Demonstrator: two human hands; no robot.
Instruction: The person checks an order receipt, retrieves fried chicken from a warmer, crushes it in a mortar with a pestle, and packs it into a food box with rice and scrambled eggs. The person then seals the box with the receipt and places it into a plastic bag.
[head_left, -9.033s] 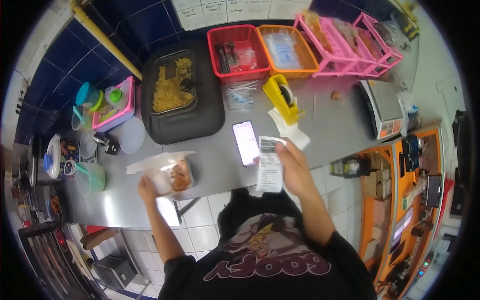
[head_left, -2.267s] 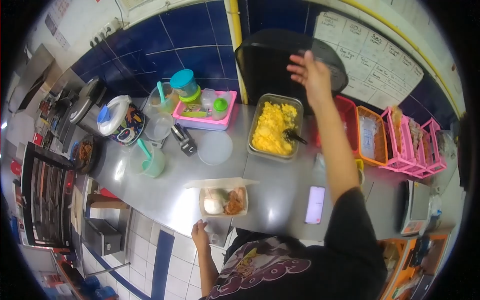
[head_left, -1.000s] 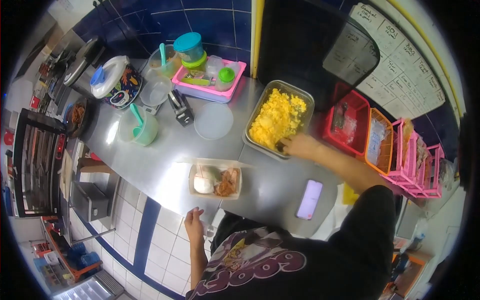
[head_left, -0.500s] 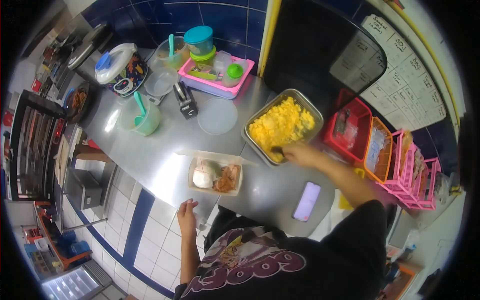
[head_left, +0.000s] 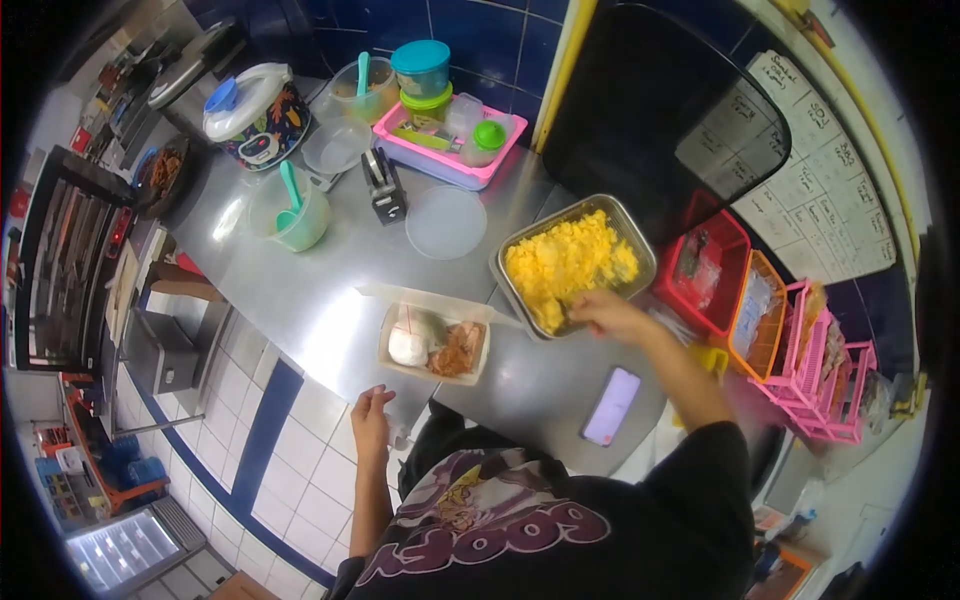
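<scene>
A metal tray (head_left: 648, 268) heaped with yellow scrambled egg (head_left: 565, 262) sits on the steel counter. Over its near right edge is my right hand (head_left: 603, 314), fingers closed round a dark spoon whose bowl is down in the egg. A paper box (head_left: 483, 352) with its lid folded back stands nearer me, holding white rice (head_left: 410, 345) on the left and brown meat (head_left: 458, 348) on the right. My left hand (head_left: 371, 412) is below the box at the counter's edge, fingers partly curled and apart, with nothing visible in it.
A phone (head_left: 611, 406) lies right of the box. Behind the tray leans a black lid (head_left: 650, 110). Red (head_left: 745, 262) and orange (head_left: 768, 345) baskets and a pink rack (head_left: 800, 400) stand right. Left are a round clear lid (head_left: 447, 222), a green jug (head_left: 312, 215) and a pink basket (head_left: 400, 150).
The black lid has come off the egg tray and leans at the wall. The receipt has left my right hand, which has taken hold of the spoon. The egg has shifted within the tray.
</scene>
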